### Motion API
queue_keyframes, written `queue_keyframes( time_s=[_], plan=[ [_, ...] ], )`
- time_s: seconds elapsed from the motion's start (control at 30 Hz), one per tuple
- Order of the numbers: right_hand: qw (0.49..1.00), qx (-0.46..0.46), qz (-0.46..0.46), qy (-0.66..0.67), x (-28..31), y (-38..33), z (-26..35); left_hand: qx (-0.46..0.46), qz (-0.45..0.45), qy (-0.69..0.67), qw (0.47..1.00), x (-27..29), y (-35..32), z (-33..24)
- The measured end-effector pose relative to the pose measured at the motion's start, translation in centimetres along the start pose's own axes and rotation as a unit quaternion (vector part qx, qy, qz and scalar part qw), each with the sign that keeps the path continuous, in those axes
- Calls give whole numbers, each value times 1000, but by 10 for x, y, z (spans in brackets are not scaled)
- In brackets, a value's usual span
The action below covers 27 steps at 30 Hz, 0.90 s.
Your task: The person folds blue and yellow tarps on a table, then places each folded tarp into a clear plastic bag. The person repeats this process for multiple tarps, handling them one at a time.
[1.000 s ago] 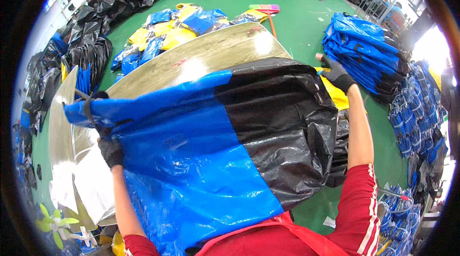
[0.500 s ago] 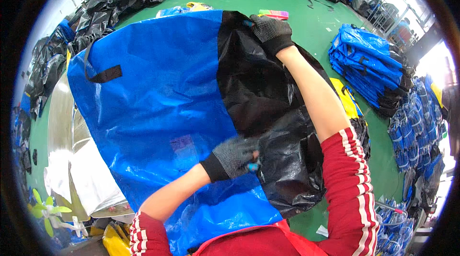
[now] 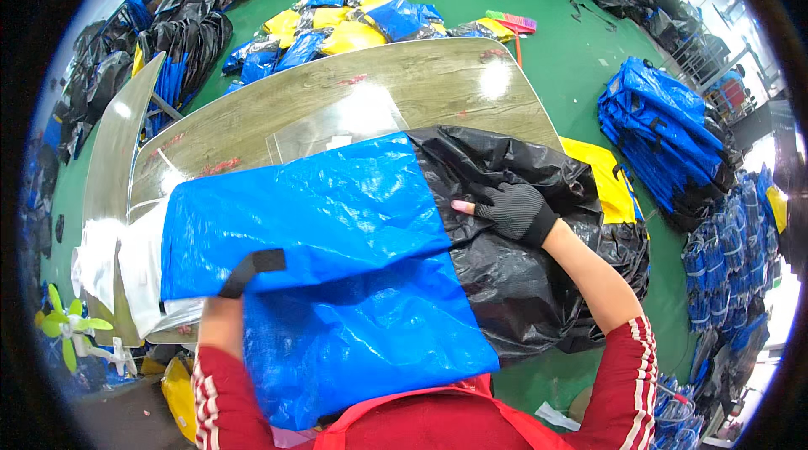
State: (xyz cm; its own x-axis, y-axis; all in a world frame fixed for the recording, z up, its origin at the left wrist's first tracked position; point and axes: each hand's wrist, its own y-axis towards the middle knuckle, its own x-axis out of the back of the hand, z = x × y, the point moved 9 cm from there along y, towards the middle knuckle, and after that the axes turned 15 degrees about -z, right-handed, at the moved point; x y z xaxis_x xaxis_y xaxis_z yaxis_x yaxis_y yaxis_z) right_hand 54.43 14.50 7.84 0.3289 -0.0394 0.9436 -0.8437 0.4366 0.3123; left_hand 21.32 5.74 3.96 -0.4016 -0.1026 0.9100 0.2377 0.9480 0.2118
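A large blue and black plastic sack (image 3: 328,206) lies across the table in front of me, its upper part folded down over the lower blue part. My right hand (image 3: 513,210), in a grey dotted glove with the thumb tip bare, rests on the crumpled black section with fingers stretched out. My left forearm (image 3: 220,324) reaches up to the folded blue edge at the left. The left hand is mostly hidden by the sack there, so its fingers do not show. Beside it, a black strap (image 3: 265,261) with a square end lies on the blue face.
Under the sack stands a wood-grain table (image 3: 454,79) with a clear sheet (image 3: 337,117) on it. White cloth (image 3: 143,256) lies at its left. Beyond are blue and yellow bundles (image 3: 353,25) and a broom (image 3: 513,22). Stacked blue sacks (image 3: 661,134) stand right; a small green fan (image 3: 71,324) stands left.
The sack's far edge has come down toward me, folding it over and uncovering the table. My right hand has moved nearer; the left has shifted left and gone out of sight at the sack's edge.
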Motion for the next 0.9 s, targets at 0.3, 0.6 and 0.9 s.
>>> queue_keyframes(
  time_s=[0.3,0.6,0.9],
  plan=[
    [966,-15,84,246,49,86,37,107,-82,201,970,198,-36,4],
    [980,-149,0,-135,-5,31,-56,43,-83,297,950,12,-26,15],
    [970,-187,86,-126,-56,6,-83,-138,-204,129,961,12,77,-66]
  ],
)
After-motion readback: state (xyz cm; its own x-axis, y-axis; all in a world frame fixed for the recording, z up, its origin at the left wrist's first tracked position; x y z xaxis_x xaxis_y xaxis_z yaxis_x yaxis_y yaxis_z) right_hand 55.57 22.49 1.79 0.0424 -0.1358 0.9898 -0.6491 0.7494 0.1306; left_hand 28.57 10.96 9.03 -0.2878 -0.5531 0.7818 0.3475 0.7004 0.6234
